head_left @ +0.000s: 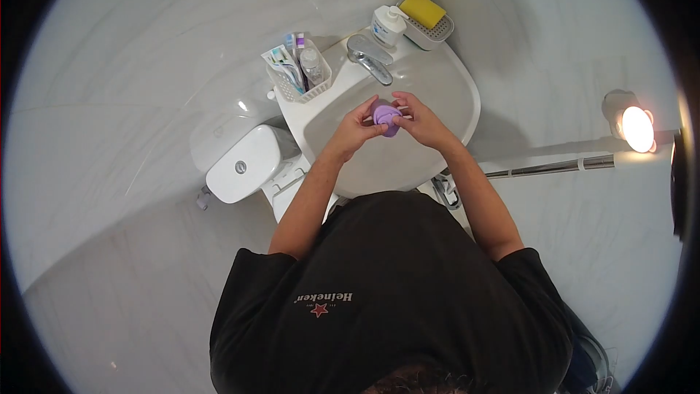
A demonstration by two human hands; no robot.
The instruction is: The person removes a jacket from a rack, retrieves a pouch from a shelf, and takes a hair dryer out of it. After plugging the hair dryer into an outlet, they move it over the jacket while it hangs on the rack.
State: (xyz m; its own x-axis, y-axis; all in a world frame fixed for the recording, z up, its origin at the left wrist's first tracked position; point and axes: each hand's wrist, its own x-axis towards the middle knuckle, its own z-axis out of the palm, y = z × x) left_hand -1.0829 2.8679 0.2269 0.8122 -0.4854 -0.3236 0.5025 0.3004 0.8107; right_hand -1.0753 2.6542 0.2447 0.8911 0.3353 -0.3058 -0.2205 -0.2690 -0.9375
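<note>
Over the white sink [437, 95], just in front of the faucet [372, 58], both my hands hold a small round purple lidded cup [386, 118]. My left hand [355, 130] grips its left side, with the thumb on the near edge. On the opposite side, my right hand [421, 122] has its thumb against the lid and its fingers around the far side. The lid has a raised part on top. My fingers hide the cup's sides, and its lower part cannot be seen clearly.
A white basket [319, 90] with toothbrushes, tubes and a clear bottle stands at the sink's left corner. A pump bottle [388, 27] and a grey holder [441, 31] with a yellow sponge [423, 10] stand behind the faucet. A toilet [244, 164] is at left.
</note>
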